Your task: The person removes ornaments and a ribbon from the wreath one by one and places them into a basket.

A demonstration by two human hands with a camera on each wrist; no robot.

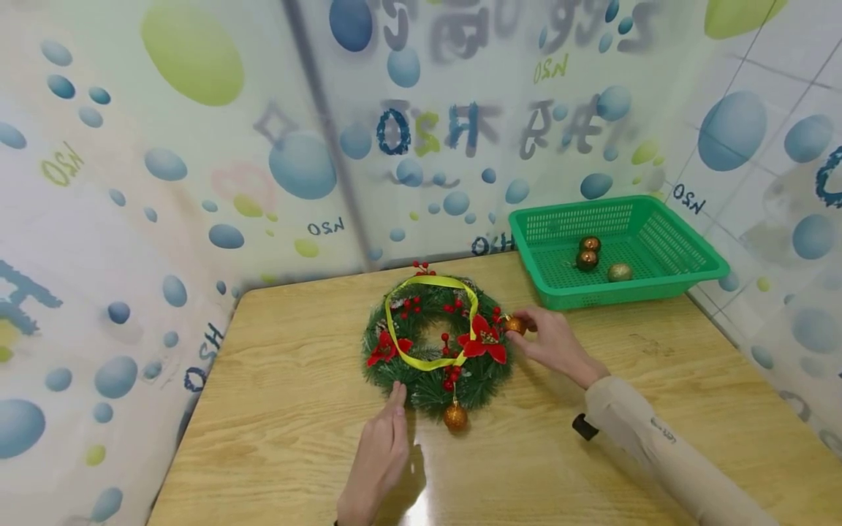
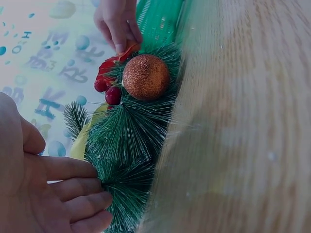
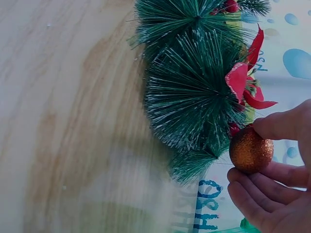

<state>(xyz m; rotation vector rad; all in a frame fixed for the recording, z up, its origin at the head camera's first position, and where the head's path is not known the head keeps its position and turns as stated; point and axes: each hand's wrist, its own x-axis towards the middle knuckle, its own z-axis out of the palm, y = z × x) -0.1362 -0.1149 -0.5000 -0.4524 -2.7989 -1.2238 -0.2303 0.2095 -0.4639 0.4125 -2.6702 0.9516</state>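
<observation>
A green wreath with red flowers, red berries and a loop of yellow ribbon lies flat on the table. At its right side my right hand holds a copper glitter ball between thumb and fingers, close against the needles. Another copper glitter ball hangs at the wreath's front edge and also shows in the left wrist view. My left hand touches the front left of the wreath with its fingers straight. In the left wrist view those fingers rest on the green needles.
A green plastic basket stands at the back right of the wooden table. Inside it lie two shiny brown balls and a gold glitter ball. Patterned walls border the back and sides.
</observation>
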